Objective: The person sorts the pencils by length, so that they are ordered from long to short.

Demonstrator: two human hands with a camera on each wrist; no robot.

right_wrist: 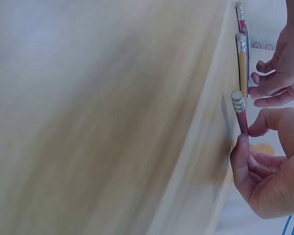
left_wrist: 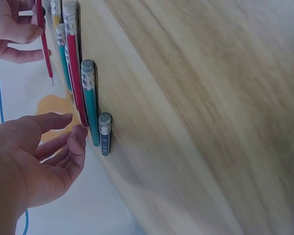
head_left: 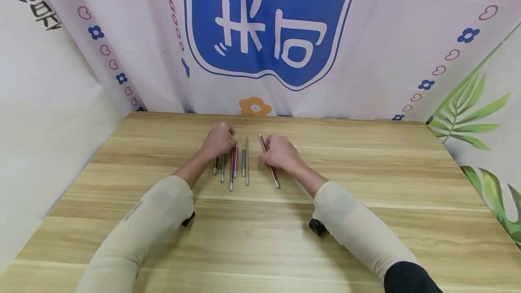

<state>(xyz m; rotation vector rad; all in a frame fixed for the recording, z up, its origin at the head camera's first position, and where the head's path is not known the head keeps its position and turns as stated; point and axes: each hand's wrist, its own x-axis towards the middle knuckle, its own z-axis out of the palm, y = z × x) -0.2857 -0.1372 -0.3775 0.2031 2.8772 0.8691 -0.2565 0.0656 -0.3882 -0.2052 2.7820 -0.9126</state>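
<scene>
Several pencils lie side by side on the table, erasers towards the person: a dark one (left_wrist: 105, 133), a teal one (left_wrist: 90, 100), a red one (head_left: 232, 173), another red one, a second teal one (head_left: 243, 162) and a yellow one (head_left: 247, 166). The left hand (head_left: 219, 140) (left_wrist: 44, 161) is over their far ends, fingers relaxed and thumb apart, fingertips close beside the red pencil; whether they touch it cannot be told. To the right, the right hand (head_left: 280, 152) (right_wrist: 272, 169) pinches a separate dark red pencil (head_left: 274, 177) (right_wrist: 242, 120) between thumb and finger, its eraser end towards the person.
A wooden table (head_left: 260, 248) spans the view. Behind it hangs a pale cloth (head_left: 386, 58) with a blue emblem, meeting the table's far edge. White walls stand on both sides, the right one with painted leaves (head_left: 468, 125).
</scene>
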